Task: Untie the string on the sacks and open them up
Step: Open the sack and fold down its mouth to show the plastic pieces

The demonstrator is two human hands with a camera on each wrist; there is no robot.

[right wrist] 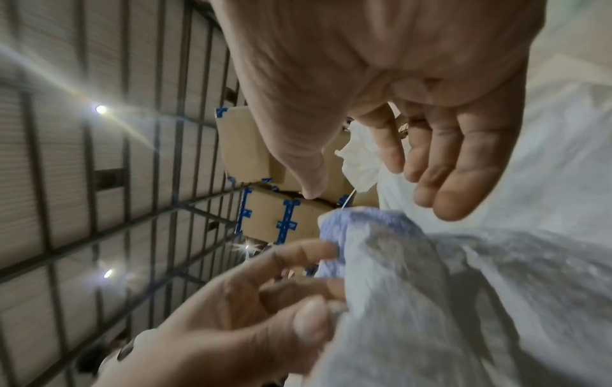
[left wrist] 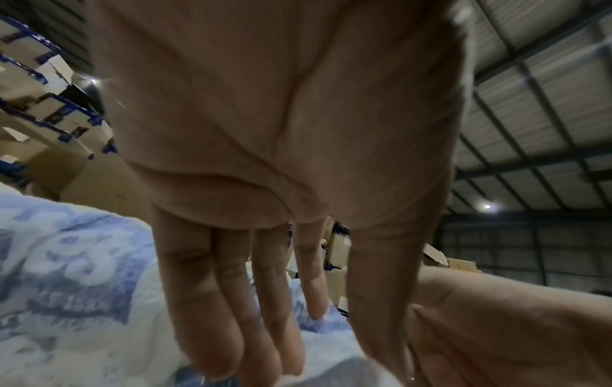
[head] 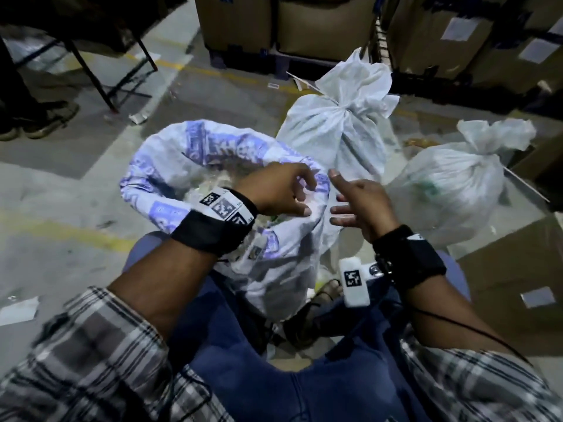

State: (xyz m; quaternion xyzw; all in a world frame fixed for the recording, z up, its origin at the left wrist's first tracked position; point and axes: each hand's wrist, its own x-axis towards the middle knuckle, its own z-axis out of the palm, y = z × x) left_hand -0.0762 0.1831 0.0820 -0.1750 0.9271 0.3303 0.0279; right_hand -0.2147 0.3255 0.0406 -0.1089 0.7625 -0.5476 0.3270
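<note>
Sack (head: 189, 166), white with blue print, stands on the floor (head: 76, 190) between the seated person's knees, its mouth wide open and pale contents showing inside. The left hand (head: 280, 190) hangs over the right edge of the mouth; its grip pinches the rim cloth, thumb and fingers curled on the fabric, as the right wrist view shows. The right hand (head: 359, 202) hovers just beside it, to the right of the rim, fingers loosely spread and holding nothing; its palm faces the left hand.

Behind the open sack stand two more white sacks. The nearer one (head: 335, 138) is tied shut at the neck, the cloth above the knot fanned out. The other (head: 451, 184), further right, is tied the same way. A thin white string (right wrist: 348, 200) shows in the right wrist view, running up from the rim of the open sack.

Cardboard boxes (head: 304, 22) line the back, and a flat box (head: 511, 269) lies at the right. A pair of shoes (head: 39, 120) stands at far left.
</note>
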